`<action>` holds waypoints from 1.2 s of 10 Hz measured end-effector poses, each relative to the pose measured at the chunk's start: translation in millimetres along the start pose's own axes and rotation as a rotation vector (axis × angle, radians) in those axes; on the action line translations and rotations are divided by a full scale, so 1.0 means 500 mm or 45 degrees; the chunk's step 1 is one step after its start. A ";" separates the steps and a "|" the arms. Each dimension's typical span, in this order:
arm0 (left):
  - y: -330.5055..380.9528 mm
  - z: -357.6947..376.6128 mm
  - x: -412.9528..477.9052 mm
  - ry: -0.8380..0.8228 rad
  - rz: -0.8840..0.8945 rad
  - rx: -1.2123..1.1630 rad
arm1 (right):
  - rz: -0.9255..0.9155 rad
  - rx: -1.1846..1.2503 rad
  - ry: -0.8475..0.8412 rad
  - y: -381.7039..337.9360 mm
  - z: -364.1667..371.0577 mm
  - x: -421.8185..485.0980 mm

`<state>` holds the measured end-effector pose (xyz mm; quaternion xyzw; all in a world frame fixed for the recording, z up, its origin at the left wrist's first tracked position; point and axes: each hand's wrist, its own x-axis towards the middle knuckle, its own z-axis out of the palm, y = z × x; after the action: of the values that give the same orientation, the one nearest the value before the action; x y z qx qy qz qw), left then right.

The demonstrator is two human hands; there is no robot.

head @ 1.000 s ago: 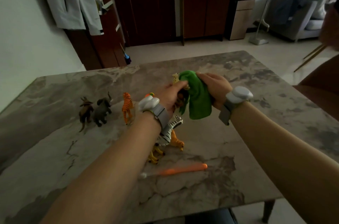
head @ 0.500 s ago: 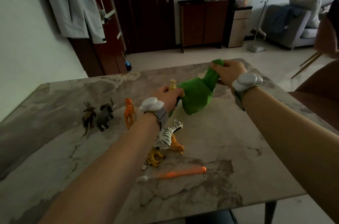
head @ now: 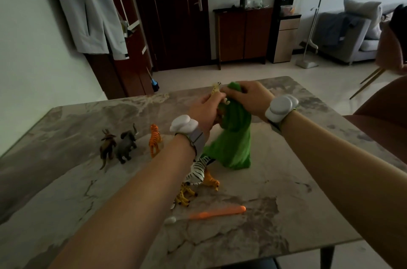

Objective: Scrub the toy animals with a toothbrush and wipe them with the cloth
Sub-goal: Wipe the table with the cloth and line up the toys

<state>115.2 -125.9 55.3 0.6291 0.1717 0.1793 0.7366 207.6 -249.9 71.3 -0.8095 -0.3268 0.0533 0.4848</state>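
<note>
Now the right grip [head: 246,96], bunching the green cloth [head: 233,143], is back on the spotted toy [head: 216,89], which the left grip [head: 206,110] clutches above the worktop [head: 286,191]. So I judge that the wiping goes on. I count 7 animals: 1 held, 3 standing toys [head: 126,145] and 3 heaped toys [head: 198,175]. There is also 1 toothbrush [head: 218,212], lying near the heap, and 1 cloth.

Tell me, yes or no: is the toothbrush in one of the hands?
No, the toothbrush lies untouched on the table in front of the person.

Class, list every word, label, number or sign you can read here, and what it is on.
No text can be read.
The toothbrush, the cloth, the spotted toy and the wrist bands show no print.
Anything on the far cabinet is too small to tell.
</note>
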 end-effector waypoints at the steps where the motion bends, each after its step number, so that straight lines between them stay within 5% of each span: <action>1: -0.005 -0.003 0.006 -0.064 -0.013 -0.039 | -0.056 0.044 0.051 -0.006 0.008 -0.003; 3: 0.009 -0.028 0.021 0.001 0.122 0.124 | 0.002 -0.030 0.004 -0.011 -0.040 0.000; 5: 0.017 -0.030 0.041 0.001 0.240 0.267 | 0.310 0.416 0.235 -0.003 -0.052 0.000; 6: -0.006 -0.008 0.030 -0.028 0.160 0.279 | 0.333 0.372 0.165 0.015 -0.026 -0.005; 8: -0.076 -0.002 0.046 -0.034 -0.080 0.309 | 0.457 0.771 0.203 0.023 0.004 0.001; 12: -0.120 -0.008 0.026 -0.015 0.048 0.454 | 0.289 -0.087 -0.095 0.052 0.046 -0.004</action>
<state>127.5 -124.8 -4.8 0.7539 0.1847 0.1559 0.6109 209.3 -242.0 37.7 -0.8548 -0.2526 0.1266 0.4354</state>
